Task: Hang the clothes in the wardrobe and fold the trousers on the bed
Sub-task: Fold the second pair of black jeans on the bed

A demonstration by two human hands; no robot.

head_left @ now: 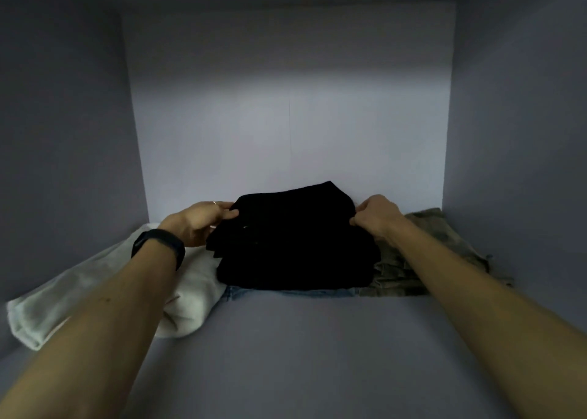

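A folded black garment [295, 244], seemingly trousers, lies in a thick stack at the back of a grey wardrobe shelf [295, 355]. My left hand [200, 223] grips its top layer at the left edge. At the right edge, my right hand [376, 213] pinches the same top layer. Both arms reach deep into the compartment. A strip of blue denim [295, 292] shows under the black stack.
A white folded garment [79, 301] lies to the left of the stack, partly under my left forearm. A khaki camouflage garment [444, 244] lies to the right. The compartment's side walls and pale back panel [286, 116] close in around the shelf.
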